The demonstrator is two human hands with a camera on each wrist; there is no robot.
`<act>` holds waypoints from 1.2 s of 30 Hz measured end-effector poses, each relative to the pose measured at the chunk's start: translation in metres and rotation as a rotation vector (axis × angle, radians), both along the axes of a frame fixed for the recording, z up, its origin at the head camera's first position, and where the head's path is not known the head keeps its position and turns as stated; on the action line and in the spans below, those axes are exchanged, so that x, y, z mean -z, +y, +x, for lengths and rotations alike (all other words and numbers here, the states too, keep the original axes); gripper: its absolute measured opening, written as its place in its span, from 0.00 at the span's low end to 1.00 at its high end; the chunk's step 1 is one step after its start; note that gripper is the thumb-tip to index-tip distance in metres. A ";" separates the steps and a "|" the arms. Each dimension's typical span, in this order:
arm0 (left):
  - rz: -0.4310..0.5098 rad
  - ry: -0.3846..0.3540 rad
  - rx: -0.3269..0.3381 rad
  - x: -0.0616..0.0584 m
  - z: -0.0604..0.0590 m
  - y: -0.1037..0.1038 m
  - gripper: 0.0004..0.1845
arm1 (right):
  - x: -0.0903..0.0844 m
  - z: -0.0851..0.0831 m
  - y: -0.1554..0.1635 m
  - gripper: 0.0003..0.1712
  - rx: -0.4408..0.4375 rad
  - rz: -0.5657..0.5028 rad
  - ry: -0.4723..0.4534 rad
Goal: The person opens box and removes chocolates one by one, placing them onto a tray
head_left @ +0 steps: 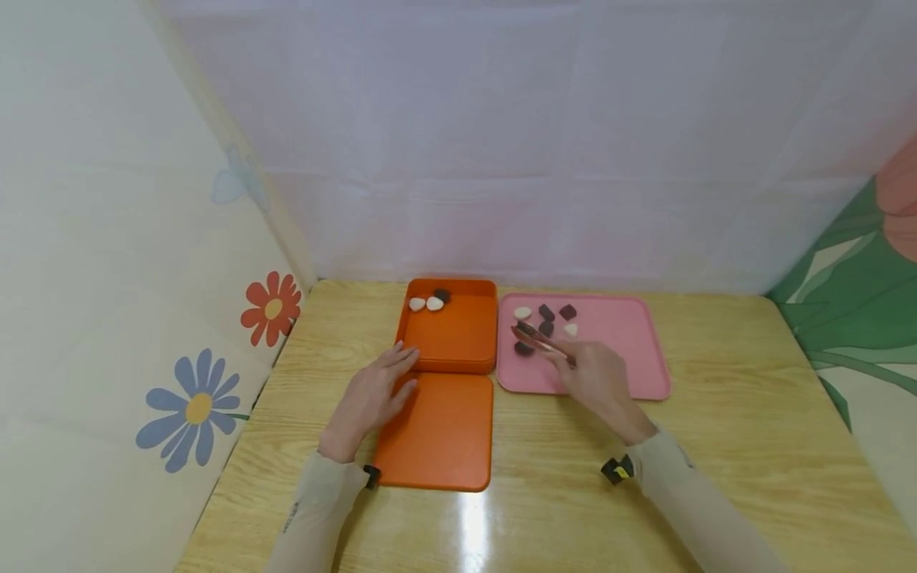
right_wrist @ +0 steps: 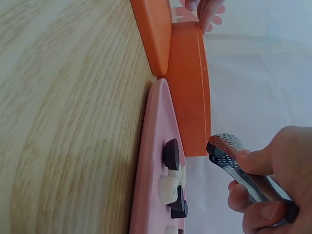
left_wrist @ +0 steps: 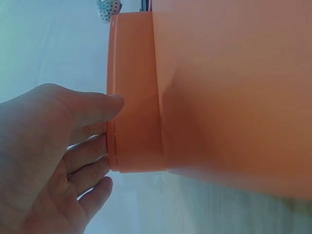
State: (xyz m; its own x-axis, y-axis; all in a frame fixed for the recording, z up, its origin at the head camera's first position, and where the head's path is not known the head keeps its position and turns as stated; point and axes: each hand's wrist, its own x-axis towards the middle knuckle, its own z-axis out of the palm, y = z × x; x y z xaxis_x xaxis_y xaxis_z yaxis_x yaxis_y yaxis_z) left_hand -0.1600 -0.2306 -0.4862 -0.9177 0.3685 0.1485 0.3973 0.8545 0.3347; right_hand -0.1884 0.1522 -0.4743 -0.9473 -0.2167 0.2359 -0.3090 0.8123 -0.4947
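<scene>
In the head view my right hand [head_left: 595, 378] holds small metal tongs [head_left: 552, 347] over the pink tray [head_left: 623, 350]. The right wrist view shows their perforated ends closed round a dark chocolate-like piece [right_wrist: 214, 148]. Several dark pieces [head_left: 546, 328] and white ones [head_left: 523, 313] lie below on the tray's left half. My left hand [head_left: 365, 404] rests at the near left corner of the orange box [head_left: 458, 366], fingers extended at its rim and thumb against the front wall. Two white pieces [head_left: 434, 303] and a dark piece [head_left: 442, 295] sit in the box's far left corner.
An orange lid [head_left: 440, 438] lies flat in front of the box, partly under my left hand. Box and tray stand side by side on the wooden table [head_left: 552, 485]. A pale cloth wall [head_left: 458, 143] rises behind, with flower-patterned panels [head_left: 198, 410] at both sides.
</scene>
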 end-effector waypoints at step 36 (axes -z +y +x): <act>0.002 -0.022 -0.001 -0.001 -0.001 0.000 0.31 | 0.015 0.016 0.047 0.18 0.077 -0.002 -0.079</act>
